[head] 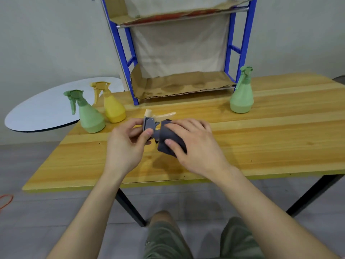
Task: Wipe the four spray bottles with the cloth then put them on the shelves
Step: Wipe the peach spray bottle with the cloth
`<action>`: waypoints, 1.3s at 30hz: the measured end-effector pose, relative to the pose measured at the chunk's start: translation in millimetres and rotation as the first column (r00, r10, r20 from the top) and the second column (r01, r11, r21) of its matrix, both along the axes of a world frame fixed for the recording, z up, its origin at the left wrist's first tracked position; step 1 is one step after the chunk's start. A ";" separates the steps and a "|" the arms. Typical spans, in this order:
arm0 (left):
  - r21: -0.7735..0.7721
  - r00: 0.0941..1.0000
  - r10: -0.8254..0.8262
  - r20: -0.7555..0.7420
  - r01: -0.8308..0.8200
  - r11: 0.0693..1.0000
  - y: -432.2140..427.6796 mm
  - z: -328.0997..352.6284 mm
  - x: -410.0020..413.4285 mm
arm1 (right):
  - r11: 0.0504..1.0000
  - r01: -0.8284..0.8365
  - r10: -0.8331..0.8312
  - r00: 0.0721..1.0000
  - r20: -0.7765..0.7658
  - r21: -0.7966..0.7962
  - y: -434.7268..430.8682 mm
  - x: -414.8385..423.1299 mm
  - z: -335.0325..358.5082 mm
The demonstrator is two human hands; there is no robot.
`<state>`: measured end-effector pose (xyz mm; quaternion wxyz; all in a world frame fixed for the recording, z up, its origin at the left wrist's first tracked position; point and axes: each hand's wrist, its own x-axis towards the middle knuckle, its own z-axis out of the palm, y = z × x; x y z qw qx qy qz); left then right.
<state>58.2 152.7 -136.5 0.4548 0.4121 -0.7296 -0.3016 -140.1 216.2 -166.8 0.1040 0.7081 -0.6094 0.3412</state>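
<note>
Currently held: a spray bottle [149, 123] with a grey head and a cream trigger, tilted over the middle of the wooden table [280, 128]
Left hand [127, 144]: thumb and curled fingers pinch the grey head from its 9 o'clock side
Right hand [197, 144]: fingers and thumb curl round the dark cloth [165, 132], at 3 o'clock of the left hand
Cloth: wrapped over the held bottle's body, which it hides
Left green bottle [89, 114]: upright at 10 o'clock from the hands, near the table's left edge
Yellow bottle [113, 109]: upright just beside it, at its 1 o'clock; I cannot tell if they touch
Right green bottle [241, 96]: upright at 2 o'clock from the hands, just beside the rack's right front post
Shelf rack [231, 43]: blue frame at 12 o'clock on the table's far side, its shelves lined with cardboard
Round white tabletop [46, 109]: at 9 o'clock, past the table's left edge
</note>
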 end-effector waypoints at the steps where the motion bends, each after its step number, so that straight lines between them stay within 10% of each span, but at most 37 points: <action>1: 0.006 1.000 -0.008 -0.005 0.008 1.000 -0.5 0.2 1.0 | 1.000 -0.023 0.023 1.000 0.006 0.014 -2.5 -1.1 -0.5; 5: -0.013 0.999 0.026 0.048 -0.026 1.000 -3.9 1.6 -0.1 | 0.992 -0.016 -0.023 0.952 0.305 0.126 -7.1 -38.5 -4.5; 11: -0.073 0.994 0.001 0.111 0.007 0.997 -11.0 9.7 -10.6 | 0.993 -0.069 0.069 0.998 -0.001 0.094 -9.8 -13.7 10.9; 17: -0.060 0.990 0.055 0.131 -0.047 0.997 -12.4 11.1 -12.2 | 0.956 0.075 -0.194 0.886 0.421 0.284 -4.5 -61.4 -12.6; 22: -0.091 0.987 0.049 0.153 -0.036 0.995 -8.2 17.0 -29.8 | 1.000 0.017 -0.017 1.000 -0.013 0.017 2.0 -17.3 7.6; 29: -0.061 0.978 0.104 0.180 -0.094 0.994 -10.5 22.3 -35.6 | 0.991 0.123 -0.134 0.937 0.322 0.052 23.1 -48.0 -40.2; 36: -0.080 0.950 0.124 0.288 -0.105 0.991 -14.7 34.2 -58.4 | 0.991 0.112 -0.110 0.993 0.037 -0.075 0.9 -23.8 -11.9; 39: 0.008 0.953 0.093 0.289 -0.100 0.995 -18.6 36.4 -57.8 | 0.997 0.073 -0.065 0.983 0.173 -0.041 12.5 -33.3 -29.5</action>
